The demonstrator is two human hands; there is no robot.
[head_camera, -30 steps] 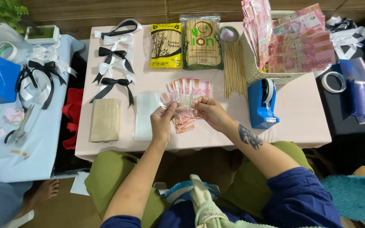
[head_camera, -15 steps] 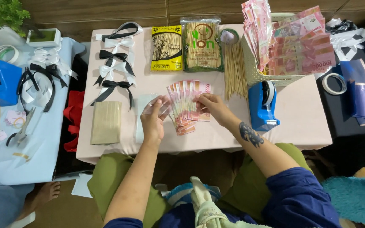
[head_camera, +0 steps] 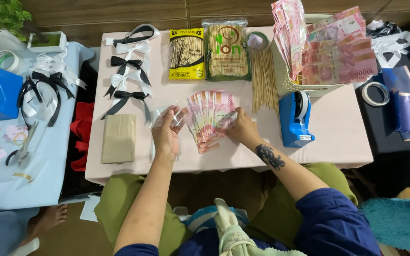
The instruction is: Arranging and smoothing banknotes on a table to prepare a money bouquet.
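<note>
Head view: right hand (head_camera: pixel 243 130) pinches the fan of pink notes (head_camera: pixel 209 118) mid-table; left hand (head_camera: pixel 166 132) holds a clear sleeve (head_camera: pixel 167 121) just beside it. Best to keep the fan pinched low and the sleeve mouth wide.

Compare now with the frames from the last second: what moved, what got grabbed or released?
The left hand let go of the fan of pink banknotes and moved left, onto a clear plastic sleeve. The right hand now holds the fan alone, shifted slightly right. The blue tape dispenser, ribbon bows, skewer packs and basket of notes stayed put.
</note>
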